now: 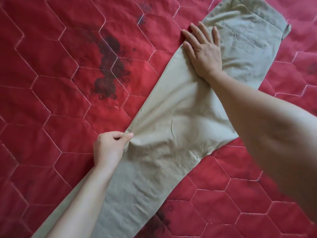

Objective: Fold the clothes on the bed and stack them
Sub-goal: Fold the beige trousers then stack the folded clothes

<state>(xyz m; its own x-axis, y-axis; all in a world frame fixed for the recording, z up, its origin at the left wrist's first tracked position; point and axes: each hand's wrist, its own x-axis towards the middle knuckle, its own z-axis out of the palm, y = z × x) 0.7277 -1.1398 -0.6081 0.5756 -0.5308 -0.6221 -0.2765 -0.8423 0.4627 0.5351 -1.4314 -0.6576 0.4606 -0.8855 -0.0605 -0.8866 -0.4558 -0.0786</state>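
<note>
Trousers (171, 127) of pale khaki cotton, one pair only, lay flat and diagonal across a red quilted bedspread (56, 69) stitched in pale hexagons. The waistband end with its welt pocket (240, 34) pointed to the far right, while the legs ran down to the near left and out of view at the bottom edge. The two legs appeared to be laid one on the other, so the garment showed as a single long strip.

Two bare hands were on it. The right hand (203, 52) pressed palm-down on the seat area at the strip's far left edge, its fingers straight and slightly spread, the fingertips reaching to the edge of the cloth. The left hand (109, 148) sat at the near left edge, about at the knee, its thumb and curled fingers pinching a gather of the fabric, from which creases fanned out to the right.

A dark blotchy floral print (108, 74) marked the bedspread left of the trousers. Bare bedspread lay open on both sides of the strip, widest on the left.
</note>
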